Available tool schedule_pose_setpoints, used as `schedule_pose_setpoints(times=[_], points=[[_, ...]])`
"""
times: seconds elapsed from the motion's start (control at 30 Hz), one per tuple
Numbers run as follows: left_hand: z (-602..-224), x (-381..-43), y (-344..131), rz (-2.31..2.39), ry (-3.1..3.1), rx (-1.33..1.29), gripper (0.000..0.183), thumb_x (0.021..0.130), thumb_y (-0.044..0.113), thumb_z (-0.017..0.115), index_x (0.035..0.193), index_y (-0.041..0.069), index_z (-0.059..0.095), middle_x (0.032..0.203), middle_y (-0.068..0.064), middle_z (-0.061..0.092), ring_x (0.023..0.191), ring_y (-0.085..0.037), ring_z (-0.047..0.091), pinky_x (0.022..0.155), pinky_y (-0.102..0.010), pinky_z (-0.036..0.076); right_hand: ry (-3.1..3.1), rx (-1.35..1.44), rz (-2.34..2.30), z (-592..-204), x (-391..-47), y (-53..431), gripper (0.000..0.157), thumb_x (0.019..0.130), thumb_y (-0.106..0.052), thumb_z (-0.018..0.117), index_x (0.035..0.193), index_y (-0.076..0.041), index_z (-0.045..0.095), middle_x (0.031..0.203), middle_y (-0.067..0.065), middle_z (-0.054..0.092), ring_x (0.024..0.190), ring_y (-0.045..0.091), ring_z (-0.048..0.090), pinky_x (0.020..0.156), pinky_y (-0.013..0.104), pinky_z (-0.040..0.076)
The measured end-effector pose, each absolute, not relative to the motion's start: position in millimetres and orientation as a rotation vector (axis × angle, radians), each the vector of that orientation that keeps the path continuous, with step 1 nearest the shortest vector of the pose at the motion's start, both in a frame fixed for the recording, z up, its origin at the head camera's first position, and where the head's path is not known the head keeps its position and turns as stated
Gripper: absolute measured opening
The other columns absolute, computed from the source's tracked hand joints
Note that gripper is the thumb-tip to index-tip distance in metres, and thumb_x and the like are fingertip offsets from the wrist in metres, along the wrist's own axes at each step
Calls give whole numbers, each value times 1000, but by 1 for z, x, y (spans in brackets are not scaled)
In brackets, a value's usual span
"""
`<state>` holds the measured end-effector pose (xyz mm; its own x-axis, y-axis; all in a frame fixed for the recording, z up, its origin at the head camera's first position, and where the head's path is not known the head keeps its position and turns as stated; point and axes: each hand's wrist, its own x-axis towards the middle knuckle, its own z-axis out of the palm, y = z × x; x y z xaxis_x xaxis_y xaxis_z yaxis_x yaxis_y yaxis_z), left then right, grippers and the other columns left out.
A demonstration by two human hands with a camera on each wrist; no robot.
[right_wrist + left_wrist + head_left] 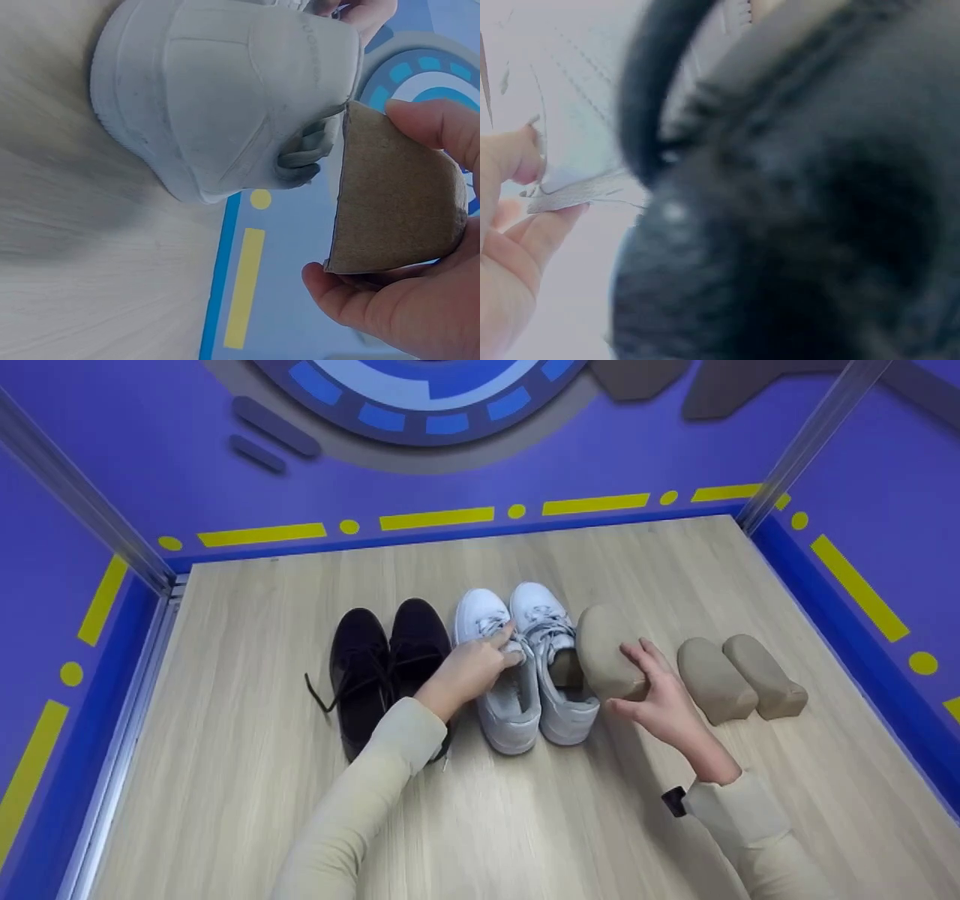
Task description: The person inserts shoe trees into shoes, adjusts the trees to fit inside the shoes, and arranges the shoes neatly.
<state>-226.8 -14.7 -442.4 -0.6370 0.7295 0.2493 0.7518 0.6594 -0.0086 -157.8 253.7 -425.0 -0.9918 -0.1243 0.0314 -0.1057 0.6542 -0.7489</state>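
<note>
Two white lace-up sneakers stand side by side, toes toward the back wall. On the left sneaker (511, 733), my left hand (471, 669) pinches the tongue between thumb and fingers; the left wrist view shows the grip at the tongue edge (577, 193). My right hand (664, 701) holds a beige shoe insert (606, 652) above the board, just right of the right sneaker (571, 724). Its flat brown end (397, 195) faces the right wrist camera, with thumb and fingers on opposite sides. Something brown (565, 667) shows inside the right sneaker.
A pair of black lace-up shoes (360, 641) stands left of the sneakers, partly behind my left forearm. Two more beige inserts (716, 679) lie to the right. The wooden board (247, 720) is bounded by blue walls (420, 495) at the back and sides.
</note>
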Motion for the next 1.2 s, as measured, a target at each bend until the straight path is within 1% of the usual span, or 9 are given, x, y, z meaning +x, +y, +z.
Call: schedule_pose_setpoints(times=[0.1, 0.17, 0.2, 0.3, 0.4, 0.47, 0.83, 1.0, 1.2], points=[[-441, -228, -15, -163, -2696, -1208, 30, 77, 0, 53, 99, 19, 62, 138, -19, 34, 60, -21, 58, 55, -30, 49, 2830, -220, -1292, -422, -156, 251, 73, 66, -3, 71, 131, -1, 38, 142, 26, 18, 132, 40, 17, 103, 51, 21], [-440, -229, -15, -221, -2725, -1199, 31, 76, 0, 54, 99, 20, 63, 139, -17, 33, 57, -22, 57, 55, -31, 49, 2824, -242, -1300, -421, -155, 249, 73, 66, -3, 72, 130, -1, 38, 142, 26, 18, 131, 41, 18, 102, 51, 21], [-440, -229, -16, -252, -2731, -1200, 32, 76, 0, 55, 99, 20, 63, 139, -16, 34, 60, -23, 58, 57, -32, 50, 2823, -253, -1302, -420, -154, 248, 73, 65, -3, 72, 130, -1, 39, 142, 26, 19, 131, 41, 19, 102, 51, 22], [-440, -231, -17, -343, -2763, -1203, 35, 74, 2, 58, 103, 20, 64, 135, -12, 42, 82, -25, 63, 71, -33, 51, 2819, -286, -1303, -418, -153, 246, 73, 64, -4, 73, 129, -1, 40, 141, 26, 20, 130, 42, 20, 101, 51, 22], [-439, -233, -19, -433, -2800, -1215, 37, 75, 2, 58, 108, 18, 64, 130, -10, 48, 106, -24, 56, 86, -34, 46, 2812, -316, -1287, -415, -151, 243, 73, 64, -4, 73, 129, -1, 40, 141, 27, 21, 129, 42, 21, 102, 51, 22], [-439, -235, -20, -490, -2832, -1205, 39, 75, 2, 57, 111, 18, 63, 129, -9, 50, 113, -22, 52, 91, -33, 43, 2803, -328, -1274, -414, -150, 242, 74, 64, -4, 73, 129, -1, 40, 141, 26, 22, 129, 42, 21, 102, 50, 22], [-439, -242, -22, -651, -2859, -1206, 40, 74, 0, 53, 110, 14, 64, 126, -6, 53, 112, -21, 52, 90, -33, 44, 2676, -424, -1258, -408, -144, 233, 72, 65, -4, 72, 130, -4, 41, 142, 23, 21, 129, 39, 24, 101, 50, 23], [-436, -244, -22, -704, -2900, -1196, 41, 73, -1, 52, 110, 13, 64, 126, -7, 52, 116, -20, 49, 92, -33, 42, 2684, -461, -1183, -404, -142, 229, 71, 64, -5, 72, 128, -6, 43, 142, 23, 23, 128, 40, 27, 99, 51, 26], [-435, -243, -22, -717, -2911, -1186, 41, 73, -1, 52, 110, 13, 64, 126, -7, 52, 116, -20, 49, 92, -33, 42, 2676, -509, -1117, -401, -141, 225, 70, 62, -6, 72, 127, -6, 44, 140, 25, 26, 128, 40, 27, 99, 52, 27]])
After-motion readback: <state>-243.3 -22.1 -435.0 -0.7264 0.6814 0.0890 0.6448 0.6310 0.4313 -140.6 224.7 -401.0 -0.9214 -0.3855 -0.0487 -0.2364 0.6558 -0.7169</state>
